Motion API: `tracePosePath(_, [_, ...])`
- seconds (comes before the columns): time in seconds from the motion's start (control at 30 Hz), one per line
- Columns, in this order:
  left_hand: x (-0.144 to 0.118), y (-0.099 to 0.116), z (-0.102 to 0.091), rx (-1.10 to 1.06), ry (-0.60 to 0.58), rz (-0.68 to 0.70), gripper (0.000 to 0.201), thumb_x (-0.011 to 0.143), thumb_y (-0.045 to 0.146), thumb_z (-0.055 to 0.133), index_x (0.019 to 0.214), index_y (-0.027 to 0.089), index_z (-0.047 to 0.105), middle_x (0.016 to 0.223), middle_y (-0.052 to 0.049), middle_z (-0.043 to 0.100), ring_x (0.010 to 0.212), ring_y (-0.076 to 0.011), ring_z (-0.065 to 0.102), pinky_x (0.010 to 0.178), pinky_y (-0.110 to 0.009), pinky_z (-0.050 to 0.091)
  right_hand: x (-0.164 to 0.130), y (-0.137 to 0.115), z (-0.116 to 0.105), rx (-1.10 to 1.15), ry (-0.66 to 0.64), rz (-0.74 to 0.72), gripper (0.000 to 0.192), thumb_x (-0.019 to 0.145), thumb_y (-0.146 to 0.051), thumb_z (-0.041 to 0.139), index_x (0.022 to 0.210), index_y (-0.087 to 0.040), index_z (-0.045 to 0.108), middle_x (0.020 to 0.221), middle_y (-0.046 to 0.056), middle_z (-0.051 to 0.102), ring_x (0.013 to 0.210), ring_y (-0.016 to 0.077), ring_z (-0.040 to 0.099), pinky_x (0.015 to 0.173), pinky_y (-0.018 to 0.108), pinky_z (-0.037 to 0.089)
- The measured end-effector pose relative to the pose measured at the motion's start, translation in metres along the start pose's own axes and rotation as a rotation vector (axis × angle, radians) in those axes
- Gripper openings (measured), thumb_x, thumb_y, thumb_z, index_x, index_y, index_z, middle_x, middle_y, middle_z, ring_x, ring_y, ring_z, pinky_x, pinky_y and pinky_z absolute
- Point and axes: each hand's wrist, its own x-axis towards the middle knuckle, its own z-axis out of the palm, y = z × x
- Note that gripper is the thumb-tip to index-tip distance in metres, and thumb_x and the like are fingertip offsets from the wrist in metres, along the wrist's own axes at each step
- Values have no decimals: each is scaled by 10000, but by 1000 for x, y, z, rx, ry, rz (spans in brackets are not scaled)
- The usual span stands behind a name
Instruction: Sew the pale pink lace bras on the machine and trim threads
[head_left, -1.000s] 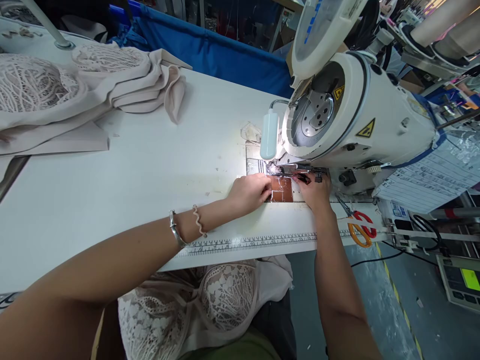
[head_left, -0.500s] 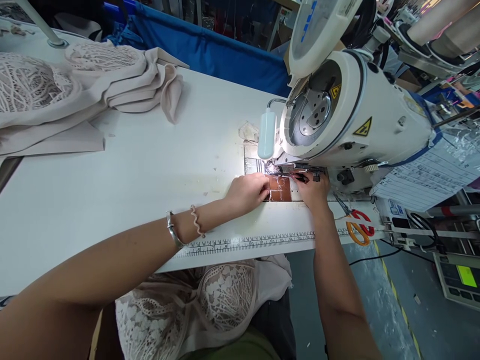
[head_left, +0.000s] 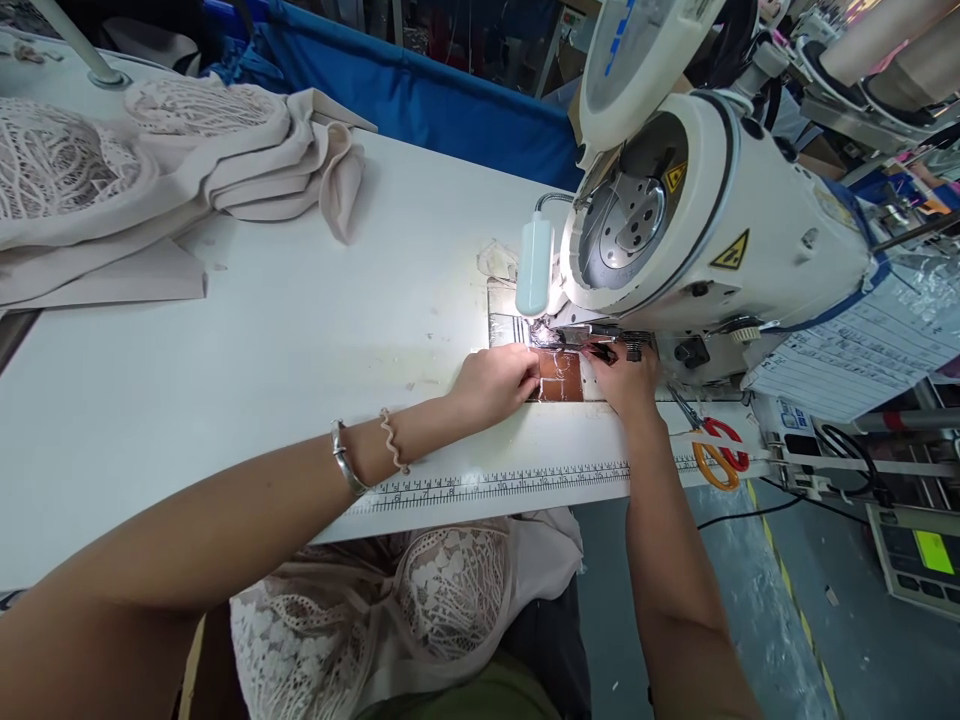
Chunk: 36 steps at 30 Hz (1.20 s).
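My left hand (head_left: 499, 382) is closed beside the needle area of a white sewing machine (head_left: 780, 220), at the left edge of a brown plate (head_left: 559, 376). What its curled fingers hold, if anything, is hidden. On the plate's other side, my right hand (head_left: 626, 380) has its fingers bent under the machine's dark metal fittings. Something small and dark shows at those fingertips, too unclear to name. A pale lace bra (head_left: 450, 595) lies across my lap, touched by neither hand.
More beige lace bras (head_left: 247, 150) are piled at the table's back left. Orange- and red-handled scissors (head_left: 716, 455) lie at the right edge. A printed ruler strip (head_left: 495, 487) runs along the front. A small lamp (head_left: 534, 268) lights the needle. Behind hangs blue cloth (head_left: 420, 90).
Both hands stay in nearly the same place at the machine. The view has shifted very slightly; nothing else visibly moved.
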Motion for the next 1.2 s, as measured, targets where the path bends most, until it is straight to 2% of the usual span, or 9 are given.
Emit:
tracePosePath(0.1, [0, 0, 0, 0, -14, -7, 131, 886, 165, 555, 800, 194, 648, 883, -24, 715, 781, -175, 620, 562, -270, 366, 2, -3, 4, -40, 14, -18, 163, 810, -347, 699, 821, -211, 788, 842, 111, 767, 886, 306, 682, 811, 410, 521])
tracePosePath(0.23, [0, -2, 3, -5, 29, 19, 137, 867, 154, 548, 781, 197, 645, 855, -18, 714, 753, -162, 616, 547, -261, 353, 2, -3, 4, -38, 16, -10, 140, 806, -330, 694, 815, -222, 783, 801, 100, 759, 860, 297, 677, 793, 402, 521])
tracePosePath(0.43, [-1, -1, 1, 1, -1, 8, 123, 878, 161, 556, 813, 191, 656, 900, -25, 724, 804, -177, 634, 570, -272, 372, 0, 0, -1, 12, -23, 36, 153, 806, -315, 712, 864, -194, 787, 924, 129, 759, 947, 310, 676, 863, 427, 522])
tracePosePath(0.6, [0, 0, 1, -8, -2, 7, 146, 885, 150, 538, 808, 187, 656, 895, -21, 719, 803, -172, 631, 562, -266, 367, 4, -11, -2, -52, -71, 67, 112, 797, -268, 727, 849, -188, 784, 914, 132, 768, 971, 325, 682, 868, 431, 515])
tracePosePath(0.8, [-1, -2, 3, -22, 36, 27, 149, 877, 150, 544, 775, 187, 646, 826, -14, 707, 739, -151, 614, 535, -252, 343, 2, -7, -3, -22, -42, 35, 136, 813, -314, 716, 844, -205, 791, 866, 115, 759, 922, 315, 680, 831, 421, 522])
tracePosePath(0.93, [-1, -1, 2, -12, 13, 8, 129, 880, 158, 563, 794, 189, 654, 856, -14, 717, 765, -162, 623, 549, -259, 355, -1, 1, -3, 12, -30, -1, 199, 848, -357, 693, 905, -198, 799, 898, 119, 763, 923, 295, 678, 859, 418, 524])
tracePosePath(1.2, [0, 0, 1, 7, 4, -4, 134, 884, 152, 558, 810, 189, 663, 884, -15, 723, 785, -171, 629, 557, -268, 354, 3, -6, 4, -75, 20, -11, 155, 836, -329, 700, 809, -204, 788, 825, 109, 764, 868, 298, 683, 796, 404, 524])
